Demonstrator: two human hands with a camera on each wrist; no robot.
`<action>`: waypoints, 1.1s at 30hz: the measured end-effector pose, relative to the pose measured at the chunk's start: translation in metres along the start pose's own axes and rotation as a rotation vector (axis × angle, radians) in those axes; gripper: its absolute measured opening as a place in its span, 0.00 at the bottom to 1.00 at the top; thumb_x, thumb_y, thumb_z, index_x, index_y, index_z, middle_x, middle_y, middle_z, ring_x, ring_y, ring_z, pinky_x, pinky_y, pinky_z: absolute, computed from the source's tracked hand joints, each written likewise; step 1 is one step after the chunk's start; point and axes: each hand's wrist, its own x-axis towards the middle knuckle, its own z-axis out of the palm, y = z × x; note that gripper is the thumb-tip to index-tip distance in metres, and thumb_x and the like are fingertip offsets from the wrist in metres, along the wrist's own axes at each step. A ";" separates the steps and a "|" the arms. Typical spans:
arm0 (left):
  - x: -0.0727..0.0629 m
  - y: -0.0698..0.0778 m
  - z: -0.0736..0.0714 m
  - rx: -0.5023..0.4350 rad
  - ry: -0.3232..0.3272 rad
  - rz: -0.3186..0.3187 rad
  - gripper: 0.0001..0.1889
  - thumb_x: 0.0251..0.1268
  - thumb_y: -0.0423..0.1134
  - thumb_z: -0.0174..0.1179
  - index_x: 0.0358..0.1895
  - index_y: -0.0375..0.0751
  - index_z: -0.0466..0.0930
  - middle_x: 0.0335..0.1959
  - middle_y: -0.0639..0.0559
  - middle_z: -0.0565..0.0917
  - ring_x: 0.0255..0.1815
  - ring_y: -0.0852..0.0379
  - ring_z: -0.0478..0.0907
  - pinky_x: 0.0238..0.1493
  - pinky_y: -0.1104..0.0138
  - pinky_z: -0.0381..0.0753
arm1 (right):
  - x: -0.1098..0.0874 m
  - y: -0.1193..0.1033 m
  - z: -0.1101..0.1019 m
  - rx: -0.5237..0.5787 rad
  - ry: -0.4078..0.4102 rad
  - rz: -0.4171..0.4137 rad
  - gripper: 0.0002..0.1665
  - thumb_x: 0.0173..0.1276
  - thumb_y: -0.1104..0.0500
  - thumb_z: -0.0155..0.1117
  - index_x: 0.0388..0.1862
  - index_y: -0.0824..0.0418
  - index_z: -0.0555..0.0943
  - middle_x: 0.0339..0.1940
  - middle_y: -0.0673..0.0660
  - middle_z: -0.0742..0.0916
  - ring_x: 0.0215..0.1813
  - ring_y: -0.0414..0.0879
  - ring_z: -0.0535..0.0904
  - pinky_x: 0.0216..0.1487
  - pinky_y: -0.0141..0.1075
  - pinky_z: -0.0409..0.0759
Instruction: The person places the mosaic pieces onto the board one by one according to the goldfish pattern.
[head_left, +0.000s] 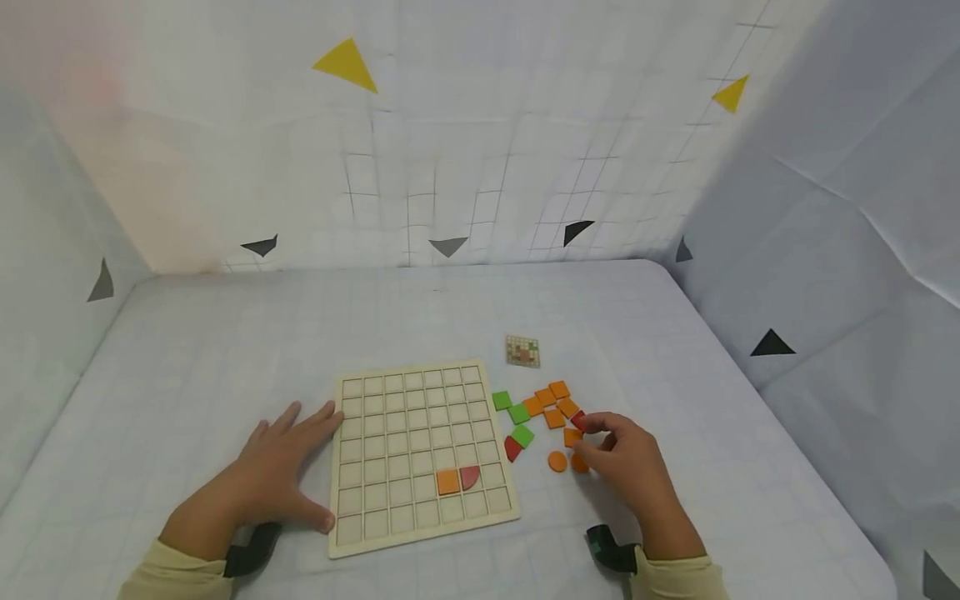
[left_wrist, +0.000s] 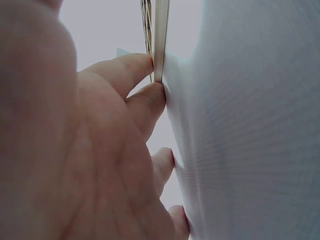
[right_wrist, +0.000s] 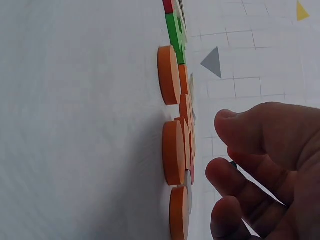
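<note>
A pale wooden grid board [head_left: 375, 450] lies flat in front of me, with an orange square tile [head_left: 447, 482] and a red quarter-round tile [head_left: 470, 477] side by side in its lower right cells. My left hand [head_left: 273, 471] spreads along the board's left side, its fingertips and thumb touching the edge; the left wrist view shows two fingers against it. Over the loose tiles at the right hovers my right hand [head_left: 628, 462], thumb and fingers apart with nothing between them. Below it are orange round tiles [head_left: 557, 461], seen edge-on beside the hand in the right wrist view [right_wrist: 173, 152].
Several orange square tiles [head_left: 554, 418], green square tiles [head_left: 519, 413] and another red tile [head_left: 512, 448] are scattered right of the board. Behind them lies a small patterned card [head_left: 522, 351]. White cloth walls [head_left: 450, 150] with coloured triangles surround the white-covered table [head_left: 225, 350].
</note>
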 end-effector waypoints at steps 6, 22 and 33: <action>0.000 -0.001 0.002 0.002 0.007 -0.002 0.77 0.10 0.77 0.77 0.79 0.49 0.61 0.82 0.43 0.57 0.81 0.25 0.40 0.72 0.24 0.36 | 0.002 0.001 0.007 -0.014 -0.009 -0.029 0.24 0.60 0.52 0.76 0.56 0.55 0.85 0.54 0.53 0.87 0.35 0.47 0.75 0.31 0.35 0.75; -0.002 0.001 0.001 -0.004 0.007 -0.001 0.76 0.11 0.75 0.79 0.79 0.48 0.61 0.82 0.43 0.57 0.81 0.25 0.40 0.72 0.24 0.35 | 0.006 -0.008 0.016 -0.167 0.027 -0.090 0.23 0.60 0.56 0.77 0.55 0.57 0.86 0.56 0.55 0.87 0.48 0.49 0.79 0.55 0.49 0.84; 0.000 0.000 0.003 0.016 0.010 -0.001 0.76 0.11 0.75 0.79 0.80 0.49 0.60 0.82 0.44 0.58 0.82 0.26 0.40 0.72 0.24 0.36 | 0.007 -0.014 0.018 -0.226 0.017 -0.153 0.23 0.57 0.55 0.79 0.52 0.55 0.87 0.50 0.53 0.87 0.41 0.47 0.77 0.43 0.41 0.81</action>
